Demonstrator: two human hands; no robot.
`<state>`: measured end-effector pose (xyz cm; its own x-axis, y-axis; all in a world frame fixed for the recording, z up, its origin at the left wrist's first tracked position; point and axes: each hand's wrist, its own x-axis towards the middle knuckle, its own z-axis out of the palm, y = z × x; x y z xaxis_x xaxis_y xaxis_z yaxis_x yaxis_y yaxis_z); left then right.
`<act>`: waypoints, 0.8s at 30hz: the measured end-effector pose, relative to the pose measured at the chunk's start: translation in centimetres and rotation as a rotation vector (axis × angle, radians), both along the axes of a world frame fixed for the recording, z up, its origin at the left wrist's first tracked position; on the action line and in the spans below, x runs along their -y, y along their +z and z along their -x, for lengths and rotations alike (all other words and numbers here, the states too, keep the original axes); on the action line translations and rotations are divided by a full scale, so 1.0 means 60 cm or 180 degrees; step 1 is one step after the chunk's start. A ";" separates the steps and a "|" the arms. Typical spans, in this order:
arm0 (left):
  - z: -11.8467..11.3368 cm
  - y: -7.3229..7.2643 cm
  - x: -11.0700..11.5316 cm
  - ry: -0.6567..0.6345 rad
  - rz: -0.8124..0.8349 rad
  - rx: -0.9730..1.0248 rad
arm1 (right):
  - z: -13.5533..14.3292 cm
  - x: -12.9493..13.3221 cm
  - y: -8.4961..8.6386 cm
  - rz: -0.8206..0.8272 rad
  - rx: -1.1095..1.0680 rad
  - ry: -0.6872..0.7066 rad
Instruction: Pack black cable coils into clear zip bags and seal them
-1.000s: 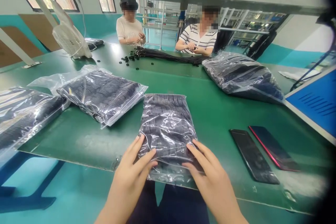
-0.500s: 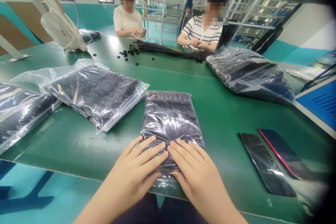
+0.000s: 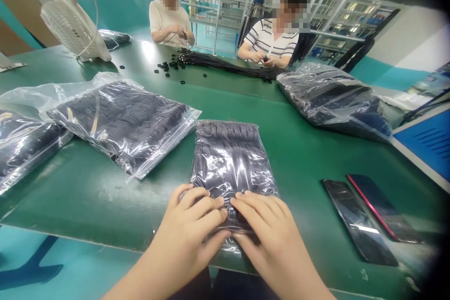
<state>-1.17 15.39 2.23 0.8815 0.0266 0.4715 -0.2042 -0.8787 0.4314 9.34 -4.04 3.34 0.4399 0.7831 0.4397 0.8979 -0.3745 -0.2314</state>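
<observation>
A clear plastic bag (image 3: 230, 154) packed with rows of thin black ring-like parts lies flat near the table's front edge. My left hand (image 3: 197, 225) rests on its near left part, fingers curled over the top and thumb at the near end. On the near right part my right hand (image 3: 265, 225) lies with bent fingers, its thumb also at the near end. Both hands grip the plastic there, and the fingertips of the two nearly meet at the middle. What lies under the palms is hidden.
Larger filled bags lie to the left (image 3: 123, 122) and at the far right (image 3: 333, 98). Two phones (image 3: 358, 220) sit at the right, beside a blue panel (image 3: 429, 136). Black cords (image 3: 225, 64) and small loose rings (image 3: 165, 66) lie at the back, before two seated people. A white fan (image 3: 73, 28) stands left.
My fingers have curled more over the near part of the bag, and my right hand has shifted slightly. The bag's near part has bunched a little. The view has moved slightly.
</observation>
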 end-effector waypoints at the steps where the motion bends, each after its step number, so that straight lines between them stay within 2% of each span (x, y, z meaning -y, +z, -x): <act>1: 0.001 -0.003 -0.001 -0.0034 0.0006 0.0006 | -0.004 -0.001 0.003 0.0097 0.0011 -0.0012; 5: 0.022 -0.019 -0.010 -0.0176 -0.0050 -0.0009 | -0.017 -0.005 0.004 0.0530 0.0457 0.0105; 8: 0.044 -0.032 -0.012 0.0032 -0.0077 0.0082 | -0.021 -0.004 -0.004 0.0638 0.0678 0.0276; 11: 0.060 -0.038 -0.010 0.0192 -0.0048 0.0301 | -0.019 -0.001 -0.008 0.0581 0.0693 0.0274; 17: 0.065 -0.026 -0.008 -0.0099 -0.0214 0.0809 | 0.006 0.002 0.000 0.0444 0.0631 0.0344; 21: 0.062 -0.027 0.005 0.0213 -0.0199 0.0809 | 0.019 0.002 -0.001 0.0046 0.0488 0.0159; 24: 0.058 -0.032 0.013 0.0486 -0.0191 0.0468 | 0.017 0.000 -0.003 0.0057 0.0388 0.0014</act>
<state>-4.64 14.64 0.28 0.7909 0.1224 0.5995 -0.1237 -0.9275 0.3526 8.34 -4.04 3.14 0.3807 0.7930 0.4756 0.9205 -0.3738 -0.1137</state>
